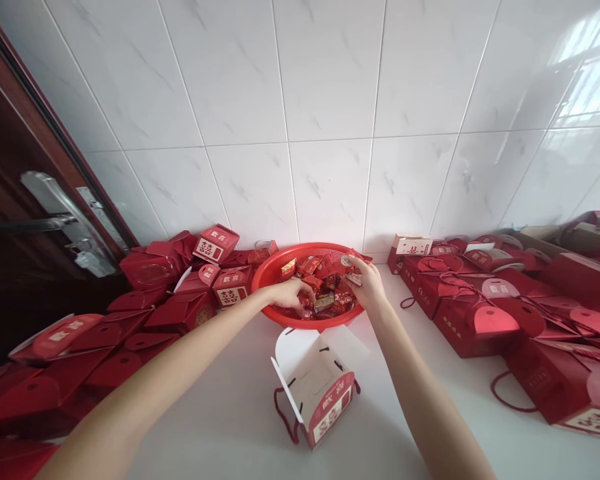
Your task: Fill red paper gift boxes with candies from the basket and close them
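A red plastic basket (275,319) stands against the wall, holding a heap of wrapped candies (324,301), mostly red with some gold. My left hand (291,295) reaches over its near left side, fingers curled down among the candies; what they grip is hidden. At the basket's right side, my right hand (367,280) is closed on red and white wrapped candies, which show at its fingertips. In front of the basket sits an open gift box (325,393), white inside and red outside, with dark red cord handles. Its inside shows only bare white card and cord ends.
Closed red gift boxes (175,313) are piled on the left. More red boxes (473,327) with cord handles stand in rows on the right. A white tiled wall (330,187) rises behind the white tabletop (220,413). A dark door with a metal handle (63,217) is at far left.
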`<action>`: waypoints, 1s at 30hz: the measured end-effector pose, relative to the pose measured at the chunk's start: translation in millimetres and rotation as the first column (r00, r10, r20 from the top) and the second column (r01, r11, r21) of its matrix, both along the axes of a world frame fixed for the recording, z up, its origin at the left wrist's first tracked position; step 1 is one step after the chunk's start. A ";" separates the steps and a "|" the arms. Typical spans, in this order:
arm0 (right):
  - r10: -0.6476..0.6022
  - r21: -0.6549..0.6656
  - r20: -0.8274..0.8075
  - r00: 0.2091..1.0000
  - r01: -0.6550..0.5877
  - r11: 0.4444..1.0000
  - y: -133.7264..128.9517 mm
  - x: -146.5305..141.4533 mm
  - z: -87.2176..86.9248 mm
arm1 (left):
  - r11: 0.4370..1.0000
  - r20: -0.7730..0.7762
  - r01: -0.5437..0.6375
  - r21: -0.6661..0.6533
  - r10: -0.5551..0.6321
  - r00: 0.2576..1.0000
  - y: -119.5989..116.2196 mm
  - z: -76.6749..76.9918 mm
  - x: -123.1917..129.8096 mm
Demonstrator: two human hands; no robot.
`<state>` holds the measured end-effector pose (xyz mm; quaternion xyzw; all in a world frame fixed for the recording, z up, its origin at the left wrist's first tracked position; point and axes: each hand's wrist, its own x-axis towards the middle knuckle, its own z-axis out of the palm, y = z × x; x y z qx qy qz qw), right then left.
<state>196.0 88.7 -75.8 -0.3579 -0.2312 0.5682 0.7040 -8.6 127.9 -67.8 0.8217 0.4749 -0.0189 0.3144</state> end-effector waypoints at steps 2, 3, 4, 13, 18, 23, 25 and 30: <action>-0.003 0.004 0.005 1.000 0.003 1.000 -0.5 -0.3 0.6 | 0.999 0.074 -0.025 0.048 0.021 0.997 1.9 -1.0 -1.1; -0.003 0.007 0.007 1.000 0.003 1.000 -0.6 -0.4 0.7 | 0.997 0.109 -0.040 0.064 0.032 0.994 3.0 -2.1 -1.5; -0.001 0.009 0.009 1.000 0.001 1.000 -0.7 -0.4 0.9 | 0.996 0.141 -0.054 0.074 0.043 0.989 4.1 -3.5 -1.8; 0.019 0.019 0.000 1.000 -0.019 1.000 -1.3 0.0 1.3 | 0.975 0.311 -0.160 0.156 0.105 0.945 19.1 -16.9 -0.1; 0.013 -0.001 0.003 1.000 -0.013 1.000 -1.3 0.0 2.5 | 0.950 0.282 -0.200 0.241 0.129 0.951 23.7 -21.9 -1.5; 0.016 0.001 0.008 1.000 -0.016 1.000 -1.9 0.0 3.2 | 0.893 0.248 -0.239 0.381 0.151 0.957 21.4 -16.5 -0.4; 0.019 0.010 0.007 1.000 -0.019 1.000 -2.1 0.3 3.2 | 0.868 0.244 -0.238 0.437 0.140 0.960 21.0 -11.9 2.9; 0.027 0.025 -0.006 1.000 -0.027 0.999 -1.1 1.5 2.7 | 0.874 0.173 -0.097 0.476 0.015 0.985 22.9 -5.5 21.8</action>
